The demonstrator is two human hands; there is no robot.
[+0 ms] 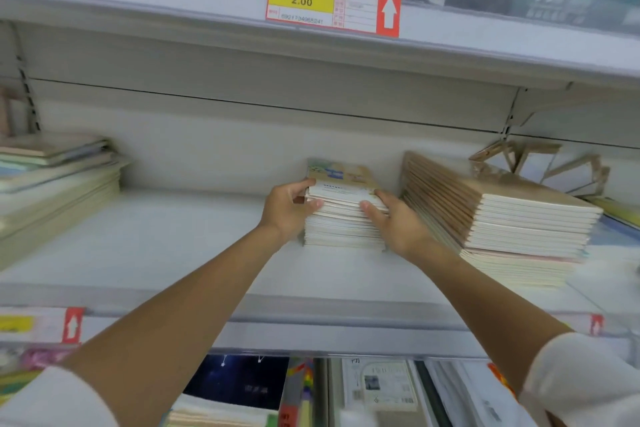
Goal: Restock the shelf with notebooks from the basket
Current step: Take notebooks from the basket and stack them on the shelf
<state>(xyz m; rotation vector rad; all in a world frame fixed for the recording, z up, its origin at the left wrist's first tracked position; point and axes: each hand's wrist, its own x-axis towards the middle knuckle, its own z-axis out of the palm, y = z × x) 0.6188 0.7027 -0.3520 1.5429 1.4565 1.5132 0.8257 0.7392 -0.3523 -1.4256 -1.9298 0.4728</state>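
A stack of tan-covered notebooks (341, 215) stands on the white middle shelf (166, 239), its white page edges facing me. My left hand (285, 206) grips the upper left side of the stack, thumb over the top notebooks. My right hand (398, 222) holds the stack's right side, with its fingers curled over the front edge. Both arms reach in from below. No basket is in view.
A taller pile of brown notebooks (512, 218) sits just right of my right hand. Pale notebooks (59, 184) are piled at the shelf's left end. A price tag reading 2.00 (332, 3) hangs on the shelf above. More stock lies on the shelf below (239, 388).
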